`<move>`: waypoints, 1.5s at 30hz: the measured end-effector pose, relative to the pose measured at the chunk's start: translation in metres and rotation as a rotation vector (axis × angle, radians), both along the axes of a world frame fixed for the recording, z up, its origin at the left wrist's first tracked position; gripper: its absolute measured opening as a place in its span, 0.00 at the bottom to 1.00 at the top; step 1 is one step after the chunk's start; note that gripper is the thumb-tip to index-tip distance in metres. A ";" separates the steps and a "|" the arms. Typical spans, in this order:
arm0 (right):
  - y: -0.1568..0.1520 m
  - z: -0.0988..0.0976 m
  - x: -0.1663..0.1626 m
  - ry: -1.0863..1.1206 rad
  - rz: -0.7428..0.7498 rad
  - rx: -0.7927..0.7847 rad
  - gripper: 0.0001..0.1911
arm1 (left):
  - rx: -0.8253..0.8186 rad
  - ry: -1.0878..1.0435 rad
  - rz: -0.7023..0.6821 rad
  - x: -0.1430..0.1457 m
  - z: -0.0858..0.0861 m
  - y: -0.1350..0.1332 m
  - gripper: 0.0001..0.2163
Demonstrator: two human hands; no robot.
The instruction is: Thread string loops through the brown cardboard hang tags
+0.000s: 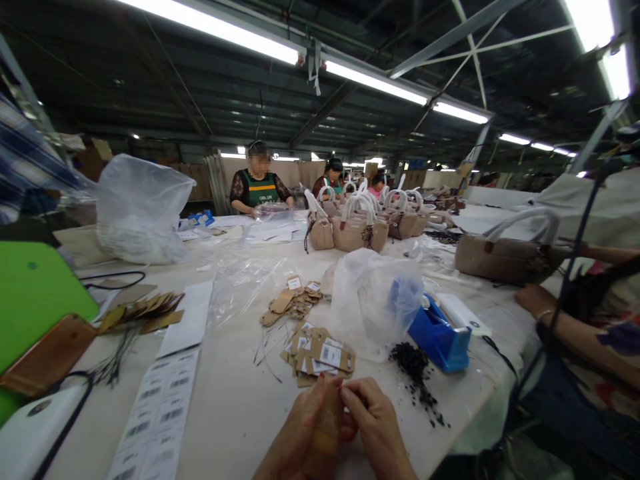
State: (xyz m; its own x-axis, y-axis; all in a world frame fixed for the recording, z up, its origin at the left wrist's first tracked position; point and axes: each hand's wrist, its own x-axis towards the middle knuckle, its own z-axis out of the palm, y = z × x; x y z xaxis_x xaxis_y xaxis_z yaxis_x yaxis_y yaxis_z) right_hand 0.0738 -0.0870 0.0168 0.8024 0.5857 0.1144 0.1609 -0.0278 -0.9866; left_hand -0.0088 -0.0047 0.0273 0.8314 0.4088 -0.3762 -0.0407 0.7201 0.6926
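My left hand (296, 427) is closed around brown cardboard hang tags (327, 420), held upright near the front of the table. My right hand (373, 417) is beside it, thumb and fingertips pinched at the tags' upper right edge; what is between them is too small to make out. Just beyond lies a pile of brown hang tags with white barcode stickers (325, 353), and further back more tags (290, 303). Right of these is a heap of small black fasteners (417, 373). A sheet of barcode stickers (155, 413) lies to the left.
A blue tape dispenser (443, 337) and a crumpled clear plastic bag (370, 300) stand right of the tags. Beige handbags (360, 233) line the back. At left are strung tags (145, 312), a phone (47, 353) and a green board (40, 287). Co-workers (260, 183) sit around the table.
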 end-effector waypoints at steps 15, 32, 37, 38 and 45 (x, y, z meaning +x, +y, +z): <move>-0.007 0.004 -0.005 -0.317 -0.034 0.033 0.10 | 0.062 0.031 0.044 0.000 0.000 0.001 0.26; -0.003 -0.001 -0.008 -0.305 -0.059 -0.074 0.13 | 0.292 -0.021 -0.016 0.003 -0.004 0.001 0.25; -0.005 0.004 -0.013 -0.357 -0.070 -0.191 0.14 | 0.550 0.019 0.006 0.003 -0.013 0.002 0.24; -0.005 0.006 -0.014 -0.327 -0.088 -0.215 0.15 | 0.577 0.035 0.012 0.003 -0.015 0.003 0.24; -0.009 0.008 -0.007 0.089 0.060 -0.048 0.19 | 1.004 0.129 0.021 -0.001 -0.002 -0.005 0.21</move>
State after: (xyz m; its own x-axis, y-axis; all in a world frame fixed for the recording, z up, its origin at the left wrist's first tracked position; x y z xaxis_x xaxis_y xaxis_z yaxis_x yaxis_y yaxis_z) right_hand 0.0669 -0.0959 0.0248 0.7717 0.6358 0.0150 0.0753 -0.0679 -0.9949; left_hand -0.0099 -0.0096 0.0254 0.7980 0.5994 0.0631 0.0711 -0.1976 0.9777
